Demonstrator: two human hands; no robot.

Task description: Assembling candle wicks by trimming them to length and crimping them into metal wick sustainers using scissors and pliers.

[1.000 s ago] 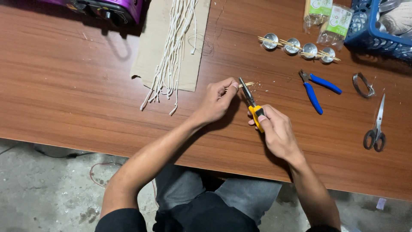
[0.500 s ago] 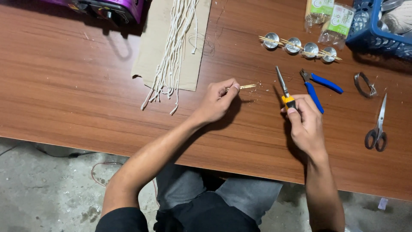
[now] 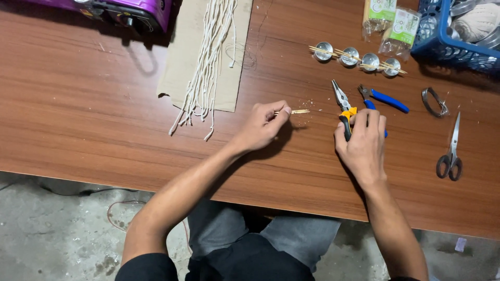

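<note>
Right hand (image 3: 363, 143) moved right since earlier frame, grasping yellow-handled pliers (image 3: 342, 104) flat on table (image 3: 78, 119), nose pointing up-left, away from person. Left hand (image 3: 263, 125) pinches wooden stick (image 3: 299, 111), axis left-right.

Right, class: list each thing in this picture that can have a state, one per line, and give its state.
Left hand: pinching a thin stick, tip pointing right.
Right hand: on the yellow pliers' handles.
Yellow pliers: flat on the table, jaws shut.
Blue pliers: lying loose, untouched.
Scissors: shut, lying flat.
Cords: laid in a loose bundle on cardboard.
Metal cups: in a row, sticks across them.
Basket: filled.
</note>
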